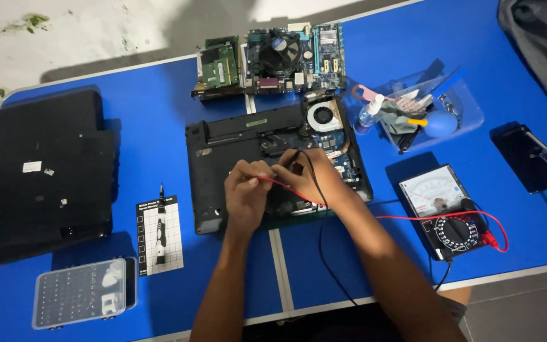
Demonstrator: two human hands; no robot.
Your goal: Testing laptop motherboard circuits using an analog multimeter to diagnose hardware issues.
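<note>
An opened laptop base (223,142) with its circuit board and round fan (323,116) exposed lies in the middle of the blue table (153,145). My left hand (245,193) pinches a red test probe (280,183) over the board. My right hand (308,174) holds a black test probe (294,155) close beside it, tip down on the board. Red and black leads run from the probes to an analogue multimeter (444,209) on the right.
A black laptop lid (45,177) lies at the left. Near it sit a screwdriver (161,225) on a white mat and a clear bit case (80,292). Bare motherboards (273,57) lie at the back. A clear tray (425,111) holds cleaning tools. A soldering-iron stand (533,155) is far right.
</note>
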